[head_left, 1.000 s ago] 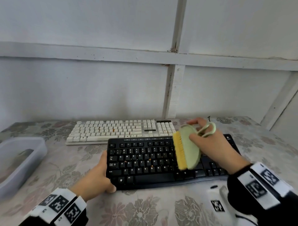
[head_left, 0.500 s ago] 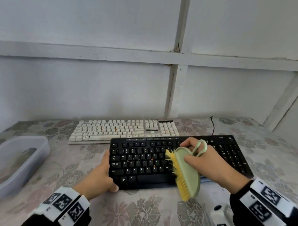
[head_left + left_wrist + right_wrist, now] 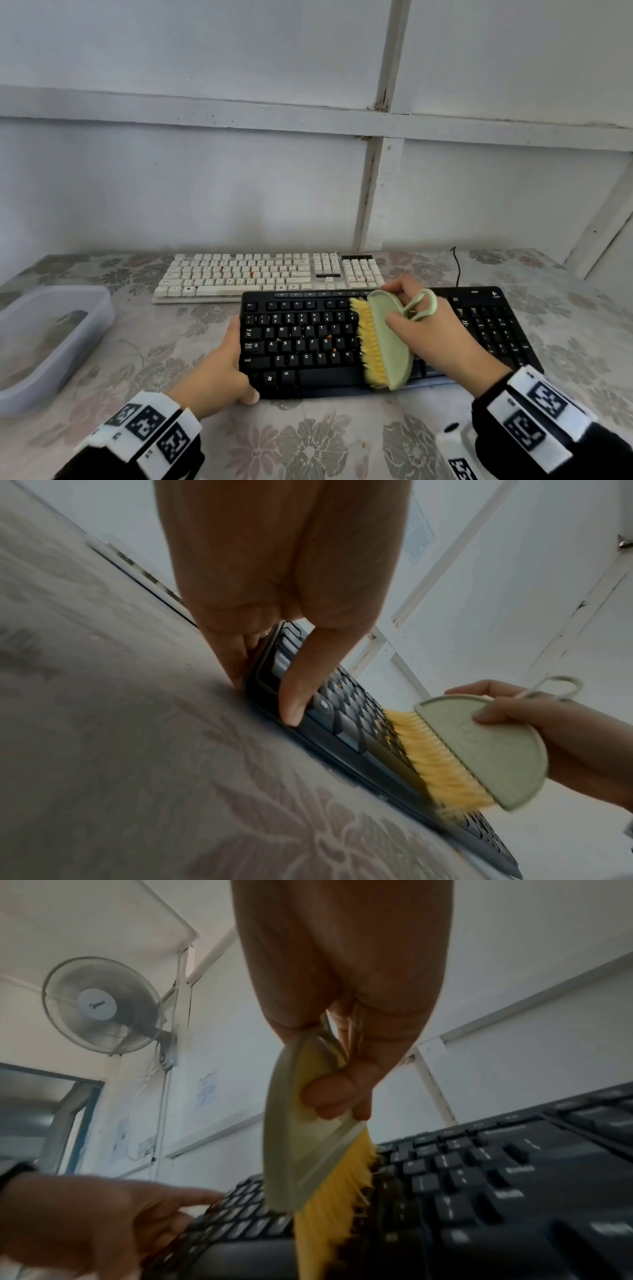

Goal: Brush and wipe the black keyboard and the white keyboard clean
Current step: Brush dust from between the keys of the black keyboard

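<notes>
Head view: black keyboard point(image 3: 342, 342) sits centre frame on the floral tablecloth point(image 3: 308, 442), white keyboard point(image 3: 267, 274) just behind it toward the wall, touching or nearly so at the overlap. Left hand point(image 3: 219, 373) grips the black keyboard's left end, thumb curled round the front corner; likely there to pin the board against the sweep. Right hand point(image 3: 431, 329) holds the green brush point(image 3: 387, 339) by its flat back, thumb on the near face, fingers behind, yellow bristles pointing frame-left and down onto the keys right of centre. Orange crumbs visible on keys left of the bristles, so brushing of this board looks unfinished. Grey tub point(image 3: 51, 339) at left edge.

Left wrist view: thumb lies on the key side of the keyboard's corner, other fingers tucked down its end against the cloth. A clamp across the edge. Brush lower right, bristles on the keys.

Right wrist view: fingers pressed together on the brush's back, pinching it against the thumb. Brush held on edge, bristles raking the key gaps, which suits flicking debris out. Wall fan point(image 3: 99, 1004) upper left. White keyboard not in this view.
</notes>
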Action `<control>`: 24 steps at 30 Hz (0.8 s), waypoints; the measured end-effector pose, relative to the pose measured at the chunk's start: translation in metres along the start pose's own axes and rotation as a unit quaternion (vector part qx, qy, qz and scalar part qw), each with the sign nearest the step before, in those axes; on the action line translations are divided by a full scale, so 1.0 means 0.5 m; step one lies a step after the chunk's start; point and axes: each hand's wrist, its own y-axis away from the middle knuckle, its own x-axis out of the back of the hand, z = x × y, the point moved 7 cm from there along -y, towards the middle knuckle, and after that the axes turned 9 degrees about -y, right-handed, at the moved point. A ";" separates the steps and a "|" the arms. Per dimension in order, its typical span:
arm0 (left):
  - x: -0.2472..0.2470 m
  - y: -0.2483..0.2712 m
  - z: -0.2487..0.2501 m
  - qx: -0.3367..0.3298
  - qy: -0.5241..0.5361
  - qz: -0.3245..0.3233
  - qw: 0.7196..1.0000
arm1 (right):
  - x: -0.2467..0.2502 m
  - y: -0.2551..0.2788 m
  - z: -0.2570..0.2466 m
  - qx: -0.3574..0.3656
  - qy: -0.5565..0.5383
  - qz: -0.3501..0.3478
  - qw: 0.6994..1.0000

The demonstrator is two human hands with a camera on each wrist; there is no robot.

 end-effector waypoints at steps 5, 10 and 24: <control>-0.002 0.002 -0.001 0.002 -0.003 0.002 1.000 | -0.007 0.034 0.022 -0.043 -0.011 -0.076 0.996; -0.004 -0.003 -0.012 0.018 -0.005 0.000 1.000 | 0.038 -0.020 -0.015 -0.005 -0.067 0.017 0.998; -0.004 -0.005 -0.012 0.025 -0.009 -0.001 1.000 | 0.002 0.032 0.009 -0.011 -0.055 -0.055 0.997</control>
